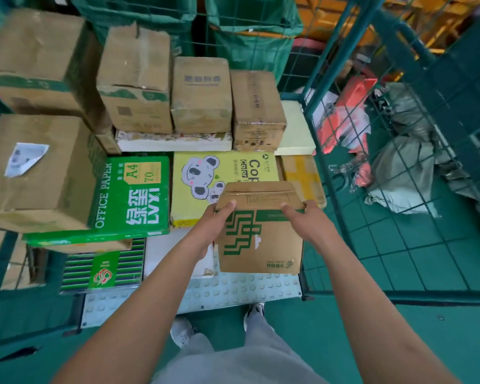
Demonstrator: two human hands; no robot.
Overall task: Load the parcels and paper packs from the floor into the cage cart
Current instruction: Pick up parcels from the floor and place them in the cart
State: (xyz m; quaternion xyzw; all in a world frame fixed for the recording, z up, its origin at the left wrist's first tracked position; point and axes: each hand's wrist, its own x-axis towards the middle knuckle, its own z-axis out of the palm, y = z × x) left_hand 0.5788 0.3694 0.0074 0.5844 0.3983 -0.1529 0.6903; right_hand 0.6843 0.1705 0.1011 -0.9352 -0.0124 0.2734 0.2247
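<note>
Two bare forearms are reaching up from the bottom of the frame, and both hands are gripping one small cardboard parcel (261, 231) just right of centre. Left hand (209, 228) is curling its fingers over the parcel's upper left corner; right hand (306, 220) is wrapping its fingers over the upper right corner. That parcel, printed with a green logo, is running its long axis up and down the frame, taped top end pointing away from the person and tipping over the stack beyond. It is sitting inside the cage cart (333, 87), its lower edge just above the studded metal floor plate (233, 291).

Moving outward: a yellow koala paper pack (205, 173) is lying flat right behind the parcel, partly covered by it. Left of that, a green A4 office paper pack (130, 195) is lying flat too. A striped pack (103, 270) is showing lower left. Brown cartons (200, 95) are standing in a row across the upper middle, with bigger ones at upper left. Through the green wire mesh on the right, grey bags (405, 173) are lying on the green floor.
</note>
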